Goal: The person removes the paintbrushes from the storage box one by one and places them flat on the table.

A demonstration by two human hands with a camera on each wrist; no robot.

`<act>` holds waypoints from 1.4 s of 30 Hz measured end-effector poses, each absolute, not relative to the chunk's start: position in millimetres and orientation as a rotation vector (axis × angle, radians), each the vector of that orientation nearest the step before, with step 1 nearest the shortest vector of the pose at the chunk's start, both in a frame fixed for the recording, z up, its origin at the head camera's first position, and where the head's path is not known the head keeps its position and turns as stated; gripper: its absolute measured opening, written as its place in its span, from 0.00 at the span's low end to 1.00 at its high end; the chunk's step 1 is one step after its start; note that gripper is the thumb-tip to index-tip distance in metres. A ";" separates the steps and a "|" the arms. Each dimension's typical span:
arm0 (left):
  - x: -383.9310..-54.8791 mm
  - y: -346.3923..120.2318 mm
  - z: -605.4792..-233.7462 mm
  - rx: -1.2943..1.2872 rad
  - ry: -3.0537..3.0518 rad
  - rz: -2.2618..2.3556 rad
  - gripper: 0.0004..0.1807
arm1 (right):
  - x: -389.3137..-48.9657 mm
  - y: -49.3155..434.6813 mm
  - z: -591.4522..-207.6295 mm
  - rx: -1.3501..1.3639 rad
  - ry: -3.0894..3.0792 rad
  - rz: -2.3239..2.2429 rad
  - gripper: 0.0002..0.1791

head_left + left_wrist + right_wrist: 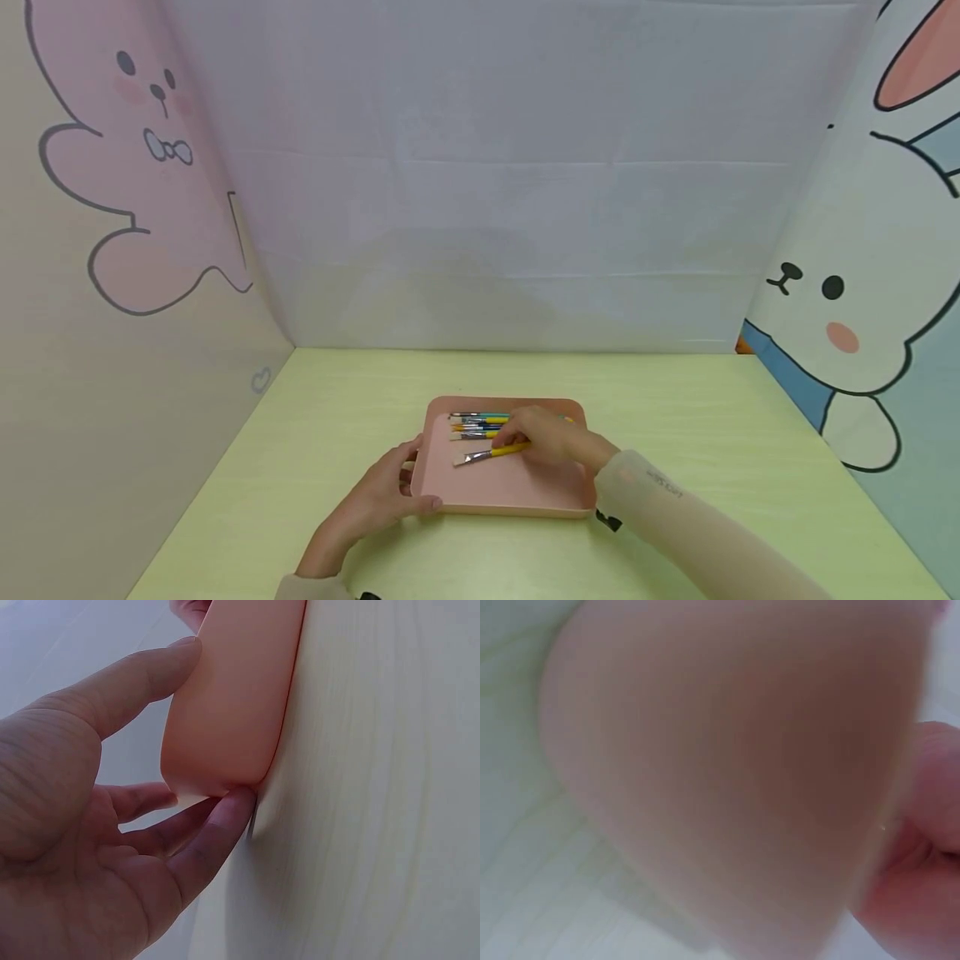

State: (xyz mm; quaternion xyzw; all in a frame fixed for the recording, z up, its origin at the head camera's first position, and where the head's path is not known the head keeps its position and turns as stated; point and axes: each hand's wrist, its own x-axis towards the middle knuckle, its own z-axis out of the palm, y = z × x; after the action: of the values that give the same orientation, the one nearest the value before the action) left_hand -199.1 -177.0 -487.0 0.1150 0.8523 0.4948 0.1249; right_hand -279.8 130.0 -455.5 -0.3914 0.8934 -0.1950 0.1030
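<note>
A shallow pink tray (502, 493) lies on the table with several paintbrushes (474, 427) side by side toward its back. My right hand (551, 435) reaches in over the tray's right side and pinches the yellow handle of a flat paintbrush (477, 457), its bristles pointing left, in front of the others. My left hand (381, 490) grips the tray's front left corner. In the left wrist view, the thumb presses one side of the tray wall (232, 690) and the fingertips touch round the corner. The blurred tray wall (727, 765) fills most of the right wrist view and hides the brush.
The pale yellow table (337, 392) extends around the tray. A white sheet wall (480, 200) stands behind it. Side panels with a pink cartoon animal (161, 242) and a white cartoon rabbit (877, 250) flank the table.
</note>
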 end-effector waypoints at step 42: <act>-198.7 -177.9 -486.5 0.348 2.492 1.437 0.60 | -295.2 264.3 -385.4 -1.089 2.661 -0.839 0.21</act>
State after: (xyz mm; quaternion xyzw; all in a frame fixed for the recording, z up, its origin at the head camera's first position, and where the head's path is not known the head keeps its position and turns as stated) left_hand -198.7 -177.9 -486.5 0.1194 0.8536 0.4922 0.1216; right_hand -295.2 264.3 -385.4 -0.3626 0.8861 -0.2794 0.0730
